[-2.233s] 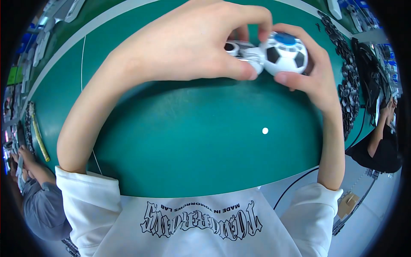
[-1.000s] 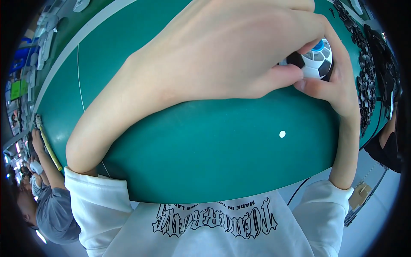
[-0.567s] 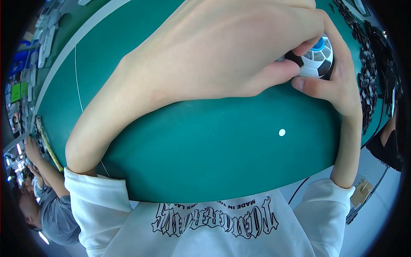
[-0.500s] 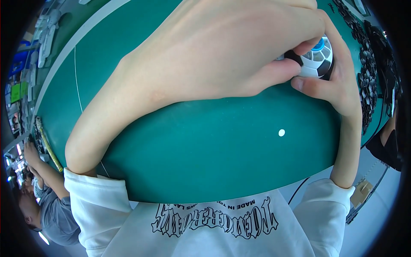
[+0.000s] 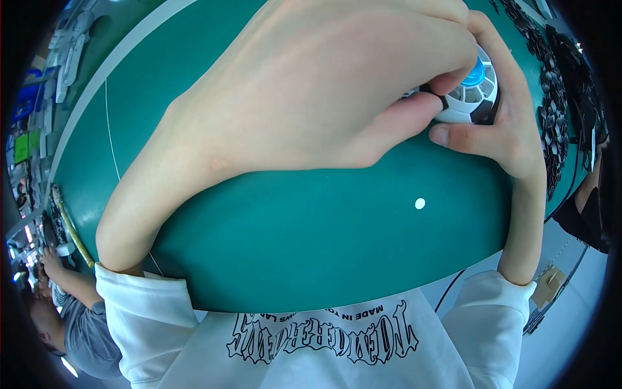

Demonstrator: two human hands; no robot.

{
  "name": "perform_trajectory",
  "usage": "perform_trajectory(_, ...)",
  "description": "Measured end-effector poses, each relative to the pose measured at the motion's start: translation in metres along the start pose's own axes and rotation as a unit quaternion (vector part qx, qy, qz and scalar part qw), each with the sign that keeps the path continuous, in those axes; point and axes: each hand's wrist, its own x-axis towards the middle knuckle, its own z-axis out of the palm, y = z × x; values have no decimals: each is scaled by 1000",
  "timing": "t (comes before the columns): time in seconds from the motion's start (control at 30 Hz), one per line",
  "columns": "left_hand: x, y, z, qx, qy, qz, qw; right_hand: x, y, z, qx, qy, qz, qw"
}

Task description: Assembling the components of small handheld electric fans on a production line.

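Note:
A round white and black ball-shaped part [image 5: 461, 113], patterned like a football, is at the upper right above the green table. It has an open, ribbed white face with a blue round centre [image 5: 475, 75]. My right hand [image 5: 508, 126] curls around its right side, thumb below and fingers behind. From the left my left hand [image 5: 324, 91] reaches across, its thumb and forefinger pinched at the ball's left side. Between those fingertips shows a small black piece [image 5: 443, 102], mostly covered. The left hand hides much of the ball's far left side.
The green table [image 5: 311, 240] carries a white round dot [image 5: 420, 203] near me. Many small black pieces [image 5: 554, 123] lie heaped along the right. Another person [image 5: 84, 324] sits at the left, beside cluttered goods; a cardboard box [image 5: 548, 288] is at lower right.
Both hands and the ball have shifted slightly left. The ball has tilted, so more of its ribbed face and blue centre shows. The right thumb has come away from its lower edge.

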Motion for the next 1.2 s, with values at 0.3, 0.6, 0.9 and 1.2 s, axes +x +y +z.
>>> perform_trajectory(0.3, -3, -1, 9, -14, 1, -4, 1000, 12, -36, 6, -61, -32, 66, 995)
perform_trajectory(0.6, -1, -3, 16, -22, 8, -3, 1000, 13, -30, 2, -54, -41, 62, 996)
perform_trajectory(0.9, -6, -2, 27, -32, 17, -6, 999, 13, -31, 10, -2, -39, 78, 996)
perform_trajectory(1.2, -9, -3, 32, -35, 34, -6, 999, 21, -45, -17, -14, -108, 206, 972)
